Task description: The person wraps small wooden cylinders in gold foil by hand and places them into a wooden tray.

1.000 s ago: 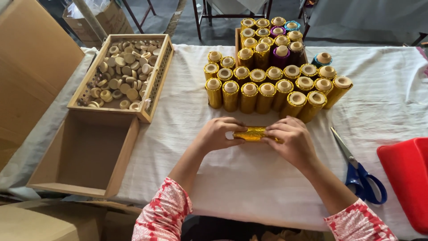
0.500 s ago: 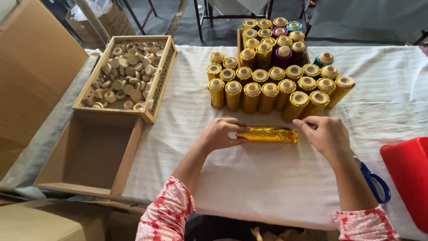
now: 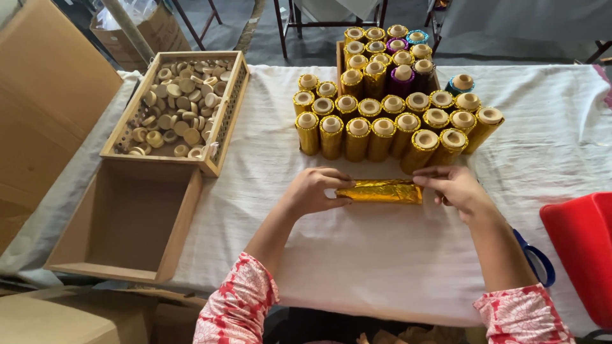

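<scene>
Both hands held a gold foil-wrapped cylindrical tube (image 3: 380,191) lying flat on the white cloth-covered table (image 3: 357,267), just in front of the rows of upright gold foil-covered spools (image 3: 382,124). The left hand (image 3: 315,190) was curled over the tube's left end, fingers wrapped on it. The right hand (image 3: 454,186) pinched the right end with its fingertips, thumb side hidden, so the exact contact there was hard to tell.

Tube looked light, stiff at the core. Foil skin looked thin, slick and crinkly, likely to dent or tear if squeezed hard. Best hold judged at the two ends, as here, with light pressure.

A few purple and teal spools (image 3: 403,79) stood at the back of the group. Left of them sat a wooden tray of round wooden caps (image 3: 175,105), and below it an empty shallow wooden box (image 3: 127,223). Blue-handled scissors (image 3: 539,261) lay by the right forearm, partly hidden. A red plastic container (image 3: 583,255) sat at the right edge. Brown cardboard boxes (image 3: 44,114) stood far left.
</scene>
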